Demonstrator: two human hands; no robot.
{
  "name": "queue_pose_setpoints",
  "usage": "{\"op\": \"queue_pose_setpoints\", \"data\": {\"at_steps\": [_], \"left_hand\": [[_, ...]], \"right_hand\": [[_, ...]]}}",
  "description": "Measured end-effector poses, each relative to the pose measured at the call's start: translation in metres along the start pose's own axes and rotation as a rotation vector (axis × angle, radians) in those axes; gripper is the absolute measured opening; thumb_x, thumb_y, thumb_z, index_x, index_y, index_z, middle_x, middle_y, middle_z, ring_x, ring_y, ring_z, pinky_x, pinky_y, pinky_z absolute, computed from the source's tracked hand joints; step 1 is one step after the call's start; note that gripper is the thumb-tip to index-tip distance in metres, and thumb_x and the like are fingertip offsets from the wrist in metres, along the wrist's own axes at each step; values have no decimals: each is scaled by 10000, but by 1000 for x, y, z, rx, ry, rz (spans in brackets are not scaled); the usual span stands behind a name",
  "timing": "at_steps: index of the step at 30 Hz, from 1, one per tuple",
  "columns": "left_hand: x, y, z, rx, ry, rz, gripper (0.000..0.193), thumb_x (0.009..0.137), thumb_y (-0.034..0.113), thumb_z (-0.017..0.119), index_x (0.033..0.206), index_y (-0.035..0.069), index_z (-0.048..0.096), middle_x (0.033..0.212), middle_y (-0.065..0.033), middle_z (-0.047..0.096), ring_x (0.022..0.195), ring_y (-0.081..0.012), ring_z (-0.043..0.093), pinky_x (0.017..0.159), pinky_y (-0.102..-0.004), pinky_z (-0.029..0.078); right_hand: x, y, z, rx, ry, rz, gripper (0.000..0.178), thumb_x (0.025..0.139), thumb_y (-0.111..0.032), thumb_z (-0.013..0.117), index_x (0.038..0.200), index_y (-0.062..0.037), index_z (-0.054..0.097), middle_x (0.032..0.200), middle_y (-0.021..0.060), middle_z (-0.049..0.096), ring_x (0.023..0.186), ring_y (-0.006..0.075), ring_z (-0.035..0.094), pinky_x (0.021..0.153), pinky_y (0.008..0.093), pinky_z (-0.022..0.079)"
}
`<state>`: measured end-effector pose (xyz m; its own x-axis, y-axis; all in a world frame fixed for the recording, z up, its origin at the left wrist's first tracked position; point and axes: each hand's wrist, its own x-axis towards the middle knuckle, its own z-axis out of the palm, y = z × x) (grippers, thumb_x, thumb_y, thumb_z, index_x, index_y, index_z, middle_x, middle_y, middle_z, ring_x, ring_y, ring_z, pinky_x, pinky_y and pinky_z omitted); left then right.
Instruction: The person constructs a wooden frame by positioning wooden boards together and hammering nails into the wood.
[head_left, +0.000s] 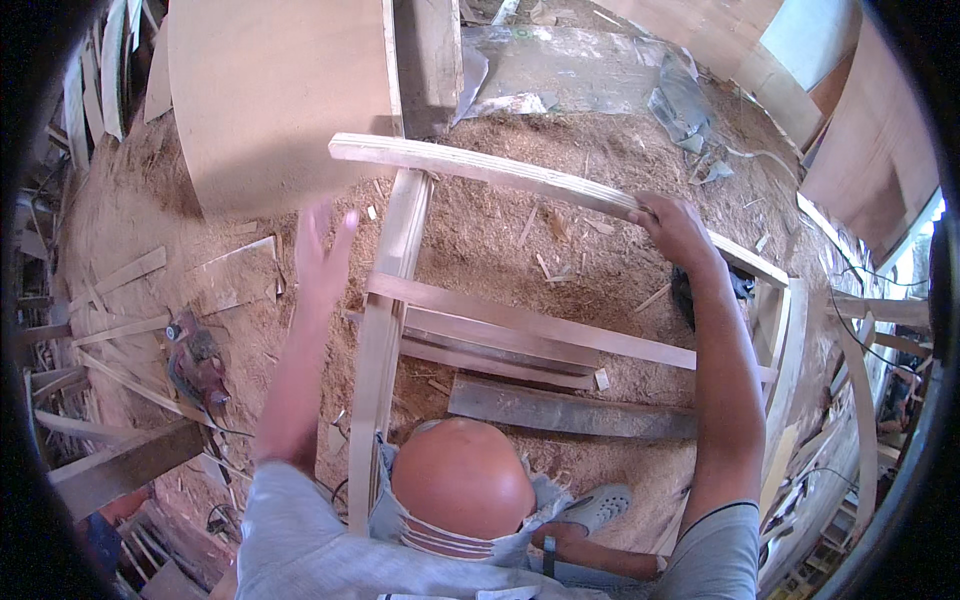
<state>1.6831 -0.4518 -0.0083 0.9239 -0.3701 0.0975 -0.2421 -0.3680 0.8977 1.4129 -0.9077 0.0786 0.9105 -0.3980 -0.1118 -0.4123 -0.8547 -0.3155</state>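
Note:
My right hand [675, 228] is closed around a curved wooden rail [480, 172], right of its middle. The rail forms the far end of a pale wooden frame. Its left end rests on a long side bar [385, 350] running toward me, and its right end meets another side bar [785, 345]. A thin crosspiece [540, 325] spans the frame nearer to me, passing behind my right forearm. Left of the frame my left hand [325, 255] is raised, blurred by motion, with its fingers stretched out and nothing in it.
A large plywood sheet [285, 100] stands beyond my left hand. Loose boards [575, 405] lie inside the frame on sawdust-covered ground. At left is a reddish corded power tool [200, 370]; a black object [684, 297] is partly hidden by my right forearm. Timber leans at both sides.

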Motion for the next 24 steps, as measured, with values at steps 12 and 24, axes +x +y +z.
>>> {"op": "queue_pose_setpoints", "data": {"at_steps": [12,24], "left_hand": [[-189,21,-35,430,-458,-533,823,755,277,836,1435,-45,500,1157,-310,734,1102,-475,728,968,-516,585],[-195,56,-65,217,-332,-470,569,796,225,799,1261,-40,606,1033,-279,744,983,-436,753,875,-474,602]], "right_hand": [[8,16,74,-257,-183,15,301,1011,-297,689,1235,-97,658,1082,212,742,1081,430,697,936,548,529],[-1,5,73,-300,-278,-173,351,1011,-300,684,1272,-70,639,1127,198,734,1157,404,677,977,527,523]]}}
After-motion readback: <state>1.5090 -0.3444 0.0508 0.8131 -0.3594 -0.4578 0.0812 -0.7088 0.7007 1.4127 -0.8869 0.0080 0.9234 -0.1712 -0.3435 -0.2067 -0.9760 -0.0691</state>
